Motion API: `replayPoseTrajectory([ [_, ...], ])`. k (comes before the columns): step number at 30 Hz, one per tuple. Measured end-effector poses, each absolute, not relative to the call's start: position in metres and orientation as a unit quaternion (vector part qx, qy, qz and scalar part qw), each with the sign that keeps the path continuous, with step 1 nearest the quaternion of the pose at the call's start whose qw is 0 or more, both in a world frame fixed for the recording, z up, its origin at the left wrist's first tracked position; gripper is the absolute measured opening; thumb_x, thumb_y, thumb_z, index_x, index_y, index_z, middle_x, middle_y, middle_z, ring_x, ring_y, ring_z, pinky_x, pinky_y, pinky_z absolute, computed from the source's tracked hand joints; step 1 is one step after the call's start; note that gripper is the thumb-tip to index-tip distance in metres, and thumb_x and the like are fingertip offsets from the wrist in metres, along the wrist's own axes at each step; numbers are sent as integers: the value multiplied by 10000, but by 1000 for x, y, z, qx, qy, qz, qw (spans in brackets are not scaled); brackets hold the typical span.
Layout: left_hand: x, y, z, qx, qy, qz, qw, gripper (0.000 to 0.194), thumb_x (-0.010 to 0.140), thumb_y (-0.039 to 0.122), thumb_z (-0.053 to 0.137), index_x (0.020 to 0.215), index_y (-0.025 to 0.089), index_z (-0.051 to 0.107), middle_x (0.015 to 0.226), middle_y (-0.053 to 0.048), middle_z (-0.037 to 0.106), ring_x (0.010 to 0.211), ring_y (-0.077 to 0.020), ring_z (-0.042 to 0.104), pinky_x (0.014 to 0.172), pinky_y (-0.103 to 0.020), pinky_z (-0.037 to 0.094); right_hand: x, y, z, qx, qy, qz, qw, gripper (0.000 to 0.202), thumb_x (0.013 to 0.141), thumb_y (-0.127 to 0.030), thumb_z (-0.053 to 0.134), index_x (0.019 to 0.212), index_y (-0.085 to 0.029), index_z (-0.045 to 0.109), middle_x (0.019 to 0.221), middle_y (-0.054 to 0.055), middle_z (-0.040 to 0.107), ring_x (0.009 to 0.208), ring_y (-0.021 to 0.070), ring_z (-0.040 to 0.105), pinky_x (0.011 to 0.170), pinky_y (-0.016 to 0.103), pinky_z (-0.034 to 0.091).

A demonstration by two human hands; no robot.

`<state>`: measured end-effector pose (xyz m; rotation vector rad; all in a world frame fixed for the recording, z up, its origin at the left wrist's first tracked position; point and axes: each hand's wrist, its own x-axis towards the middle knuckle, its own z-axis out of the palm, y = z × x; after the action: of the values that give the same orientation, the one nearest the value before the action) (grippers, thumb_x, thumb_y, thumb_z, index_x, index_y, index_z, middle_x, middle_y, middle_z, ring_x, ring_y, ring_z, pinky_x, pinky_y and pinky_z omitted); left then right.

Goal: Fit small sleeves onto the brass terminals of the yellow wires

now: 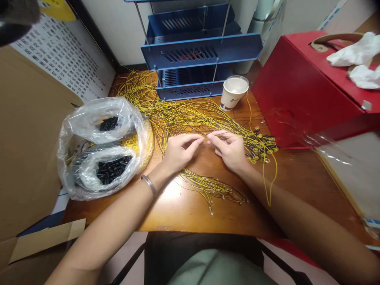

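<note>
Two pinches: I have the left hand (179, 151) and right hand (230, 149) clamped on a wire (205, 137) above the surface (166, 217), seemingly for fine control; bags (87, 170) sit leftward, probably for reach.

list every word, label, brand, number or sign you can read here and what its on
Nothing reads clearly enough to quote.
White printed panel, left: rows of dark characters, too blurred to read.
Paper cup: a small dark logo with tiny lettering beside it, too small to read.
Strip with blue marks, upper right: too blurred to tell whether it carries text.
Blue-and-white patch, lower right edge: also too blurred.
</note>
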<state>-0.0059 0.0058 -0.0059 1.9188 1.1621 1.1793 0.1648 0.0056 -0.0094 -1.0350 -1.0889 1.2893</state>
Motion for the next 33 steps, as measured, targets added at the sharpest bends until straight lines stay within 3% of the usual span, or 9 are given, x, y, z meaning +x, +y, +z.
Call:
replayPoseTrajectory([
  [14,-6,5,-6,711,445,450,306,164,924,266,621,939,146,733,857,-56,777,710,-135,698,662,-239,536,165,5,-11,-429,-468,539,554,296,706,-415,818,794,-151,716,615,10,652,403,36,369,360,204,221],
  [27,-5,6,-7,725,429,458,284,114,902,218,644,896,141,728,809,-32,760,620,-93,641,609,-205,488,166,5,-14,-434,-493,519,547,216,725,-330,794,826,-145,745,708,36,680,519,70,497,387,192,280],
  [33,-5,7,-8,726,431,452,287,117,910,225,636,916,145,721,846,-38,764,667,-104,666,649,-214,506,166,4,-14,-442,-497,508,547,234,716,-353,799,806,-146,741,680,29,676,448,47,406,372,202,225],
])
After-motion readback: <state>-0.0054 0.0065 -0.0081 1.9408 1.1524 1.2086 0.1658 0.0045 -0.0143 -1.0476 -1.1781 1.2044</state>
